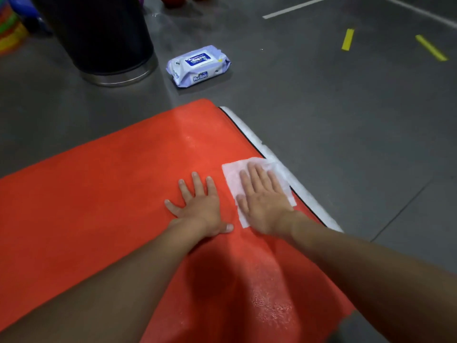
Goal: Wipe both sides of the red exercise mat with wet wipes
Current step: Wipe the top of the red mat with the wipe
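Your right hand (263, 201) lies flat, fingers straight and together, pressing a white wet wipe (232, 179) onto the red exercise mat (99, 194) near its right edge. Your left hand (197, 204) rests just beside it, palm down with fingers spread, touching the bare mat and holding nothing. The mat lies spread on the grey floor (346, 120). The wet wipes pack (197, 66) sits on the floor beyond the mat's far corner, near a black bin (99, 33).

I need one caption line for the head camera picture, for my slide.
Right hand presses a wet wipe flat on the red mat near its edge; left hand steadies the mat beside it.
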The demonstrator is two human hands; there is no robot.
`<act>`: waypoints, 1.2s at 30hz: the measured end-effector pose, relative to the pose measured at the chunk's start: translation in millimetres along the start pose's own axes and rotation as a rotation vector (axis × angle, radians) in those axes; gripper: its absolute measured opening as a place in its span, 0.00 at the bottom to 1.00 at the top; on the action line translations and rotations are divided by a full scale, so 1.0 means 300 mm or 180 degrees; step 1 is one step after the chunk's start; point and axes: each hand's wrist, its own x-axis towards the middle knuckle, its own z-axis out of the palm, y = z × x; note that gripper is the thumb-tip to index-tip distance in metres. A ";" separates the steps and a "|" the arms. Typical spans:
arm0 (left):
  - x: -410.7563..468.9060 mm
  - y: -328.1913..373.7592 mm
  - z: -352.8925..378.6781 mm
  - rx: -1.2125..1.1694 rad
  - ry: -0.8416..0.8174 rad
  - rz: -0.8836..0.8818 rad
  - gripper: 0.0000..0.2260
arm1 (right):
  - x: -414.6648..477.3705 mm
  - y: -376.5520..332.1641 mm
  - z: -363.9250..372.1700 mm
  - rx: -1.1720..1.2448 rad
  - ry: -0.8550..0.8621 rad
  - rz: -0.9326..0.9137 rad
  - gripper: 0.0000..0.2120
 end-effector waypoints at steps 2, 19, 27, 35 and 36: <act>-0.004 0.001 -0.004 -0.0039 0.0004 0.0024 0.58 | -0.107 -0.028 0.015 -0.0021 -0.0230 -0.0499 0.38; -0.075 0.032 0.093 -0.0134 0.0609 -0.0219 0.44 | -0.185 0.206 -0.017 -0.0276 -0.0131 -0.1090 0.34; -0.240 0.159 0.204 0.0176 0.0069 0.0136 0.55 | -0.322 0.235 0.043 -0.0296 -0.0054 -0.1507 0.34; -0.317 0.182 0.287 0.0185 0.0271 0.0140 0.55 | -0.463 0.198 0.086 -0.0182 -0.0027 -0.1374 0.34; -0.320 0.184 0.294 0.0144 0.0316 0.0140 0.54 | -0.466 0.233 0.073 -0.0243 -0.0084 -0.1505 0.33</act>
